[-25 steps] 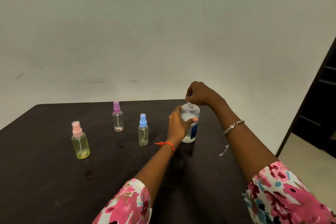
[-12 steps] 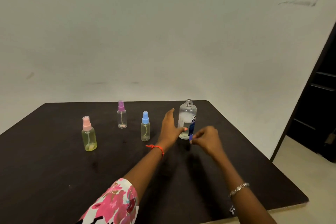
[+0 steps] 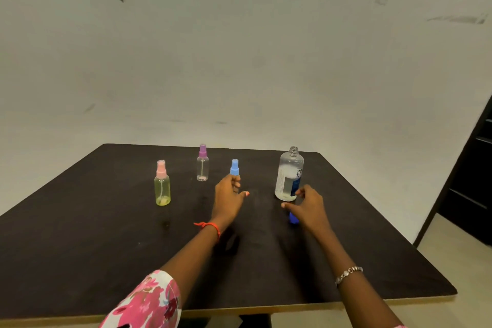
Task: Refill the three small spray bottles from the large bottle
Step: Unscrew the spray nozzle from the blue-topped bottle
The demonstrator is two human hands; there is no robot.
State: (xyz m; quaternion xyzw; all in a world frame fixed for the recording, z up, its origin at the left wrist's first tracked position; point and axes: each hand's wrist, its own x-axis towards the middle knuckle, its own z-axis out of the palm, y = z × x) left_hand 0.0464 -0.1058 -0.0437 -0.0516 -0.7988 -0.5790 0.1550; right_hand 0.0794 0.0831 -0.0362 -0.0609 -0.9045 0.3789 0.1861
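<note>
The large clear bottle (image 3: 289,176) stands uncapped at the right of the dark table (image 3: 106,234), about a third full. Its blue cap (image 3: 292,218) lies on the table, partly under my right hand (image 3: 306,208), which hovers with loose spread fingers beside the bottle's base. My left hand (image 3: 229,197) is at the blue-capped spray bottle (image 3: 234,167), its fingers curled round the body and hiding it. The pink-capped bottle (image 3: 162,185) with yellowish liquid and the purple-capped bottle (image 3: 202,164) stand capped to the left.
A pale wall rises behind the table. At the right a dark doorway (image 3: 471,181) and a light floor border the table's right edge. The table's front edge runs just above my floral sleeve (image 3: 143,303).
My right hand took the cap off the large bottle and brought it down onto the table. My left hand left the large bottle and moved left to the blue-capped spray bottle.
</note>
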